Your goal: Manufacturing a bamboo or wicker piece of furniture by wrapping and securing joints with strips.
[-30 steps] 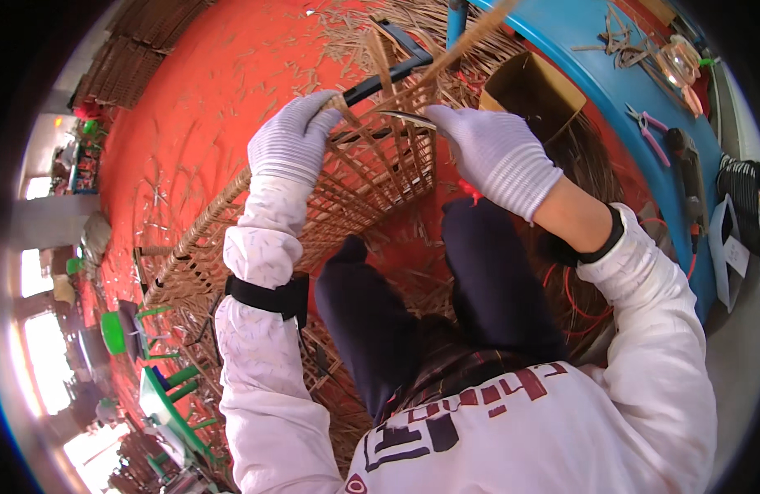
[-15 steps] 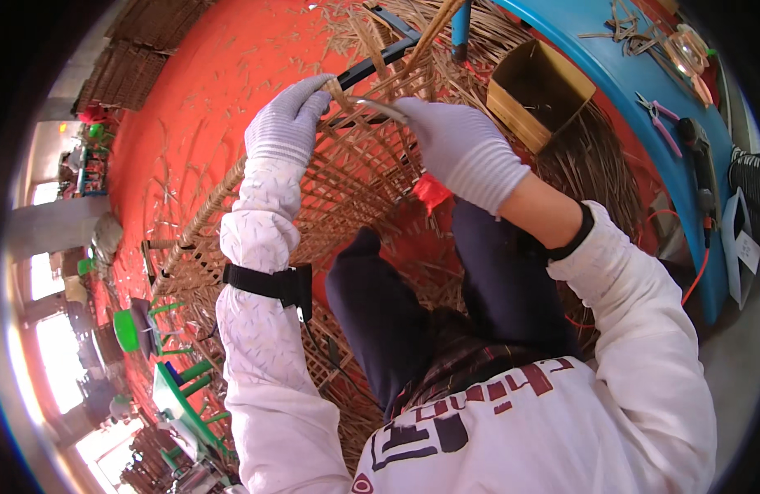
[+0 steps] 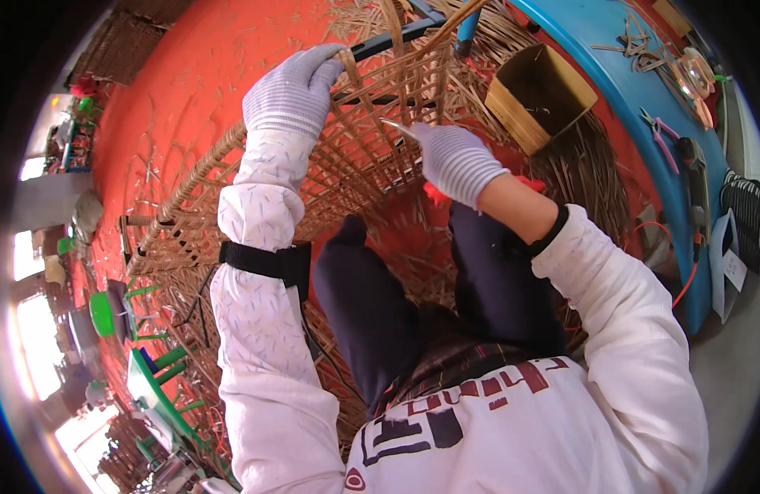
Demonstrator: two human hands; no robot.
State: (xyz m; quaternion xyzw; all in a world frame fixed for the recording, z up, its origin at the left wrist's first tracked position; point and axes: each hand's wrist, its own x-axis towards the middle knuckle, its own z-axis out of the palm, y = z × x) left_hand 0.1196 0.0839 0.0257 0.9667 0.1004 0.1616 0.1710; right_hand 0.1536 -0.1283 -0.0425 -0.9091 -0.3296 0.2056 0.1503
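A woven rattan frame (image 3: 363,156) stands tilted in front of my knees on the red floor. My left hand (image 3: 293,86), in a grey knit glove, grips the frame's top rim next to a dark metal bar (image 3: 396,37). My right hand (image 3: 454,160), gloved too, pinches a thin pale rattan strip (image 3: 396,128) against the open weave. Loose strips stick up above the frame.
A brown cardboard box (image 3: 540,95) sits on a heap of cane strips at the upper right. A blue bench (image 3: 643,90) with pliers and scraps curves along the right. Green stools (image 3: 161,375) and baskets stand at the lower left.
My right hand has dropped from the frame's top edge down onto the weave, holding a strip. The left hand has stayed gripping the rim, and the view has shifted closer.
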